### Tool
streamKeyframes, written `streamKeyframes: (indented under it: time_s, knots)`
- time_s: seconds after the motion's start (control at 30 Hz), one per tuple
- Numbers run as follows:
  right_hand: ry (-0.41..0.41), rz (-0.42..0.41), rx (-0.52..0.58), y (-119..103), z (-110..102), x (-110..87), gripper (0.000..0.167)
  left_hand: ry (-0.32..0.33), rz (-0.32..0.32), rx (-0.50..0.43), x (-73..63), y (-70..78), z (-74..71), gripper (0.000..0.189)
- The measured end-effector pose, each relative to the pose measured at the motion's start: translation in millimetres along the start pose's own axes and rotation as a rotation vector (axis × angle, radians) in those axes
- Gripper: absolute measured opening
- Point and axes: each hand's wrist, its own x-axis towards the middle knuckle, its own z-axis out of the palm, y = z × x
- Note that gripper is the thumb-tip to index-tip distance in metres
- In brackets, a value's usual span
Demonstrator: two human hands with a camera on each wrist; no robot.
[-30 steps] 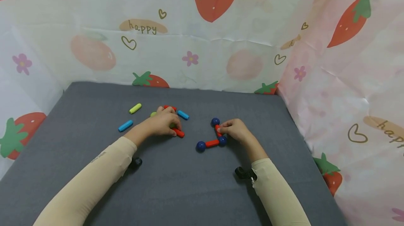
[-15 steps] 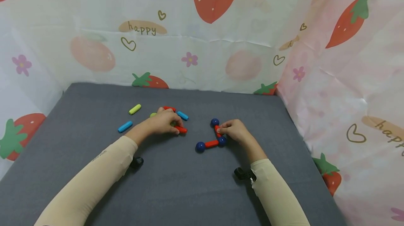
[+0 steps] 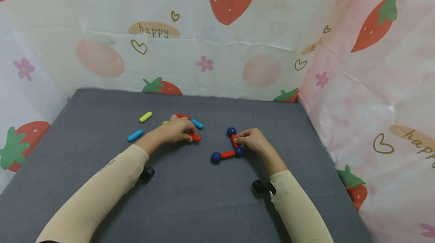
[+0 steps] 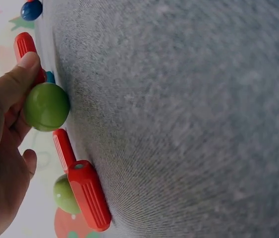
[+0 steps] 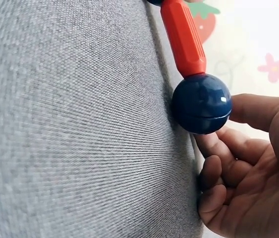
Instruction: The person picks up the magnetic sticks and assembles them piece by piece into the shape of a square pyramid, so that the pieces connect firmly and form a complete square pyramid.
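My left hand point(image 3: 175, 131) pinches a red rod point(image 3: 195, 137) between thumb and fingers. At the near end of that rod, a green ball point(image 4: 47, 106) shows in the left wrist view, close over the cloth. To the right, my right hand point(image 3: 254, 139) pinches another red rod point(image 3: 235, 143) that links two dark blue balls, the far one point(image 3: 231, 131) and the corner one point(image 3: 239, 151). From the corner ball a second red rod point(image 3: 228, 154) runs left to a third blue ball point(image 3: 215, 158), making an L shape. Fingers hide part of both held rods.
A yellow-green rod point(image 3: 145, 117) and a blue rod point(image 3: 135, 135) lie left of my left hand. Beyond it are a red rod point(image 3: 182, 116), a blue rod point(image 3: 197, 123) and a partly hidden light green ball point(image 4: 66, 194). Grey cloth point(image 3: 190, 201) covers the table.
The red rod in my left hand has turned from slanting toward the near right to pointing almost straight right, toward the L shape. My right hand and the L shape stay in place.
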Motion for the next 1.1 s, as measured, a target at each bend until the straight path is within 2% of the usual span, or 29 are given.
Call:
streamKeyframes:
  time_s: [0.27, 0.43, 0.73, 0.9, 1.1]
  knots:
    - [-0.004, 0.002, 0.012, 1, -1, -0.1, 0.025, 0.027, -0.025, 0.023, 3.9, 3.7, -0.2, 0.008]
    - [0.004, -0.027, -0.003, 1, -1, -1.6, 0.022, 0.075, -0.034, 0.007, 11.1, 8.3, -4.2, 0.014]
    - [0.008, -0.019, -0.013, 4, -1, 1.1, 0.025, 0.094, -0.030, 0.022, 21.7, 19.5, -6.8, 0.017]
    - [0.009, -0.016, 0.005, 5, -1, 1.2, 0.025, 0.112, -0.048, 0.057, 32.2, 28.6, -6.5, 0.017]
    - [0.003, -0.018, 0.002, 5, 0, 1.5, 0.026, 0.101, -0.111, 0.102, 50.2, 35.8, -2.7, 0.017]
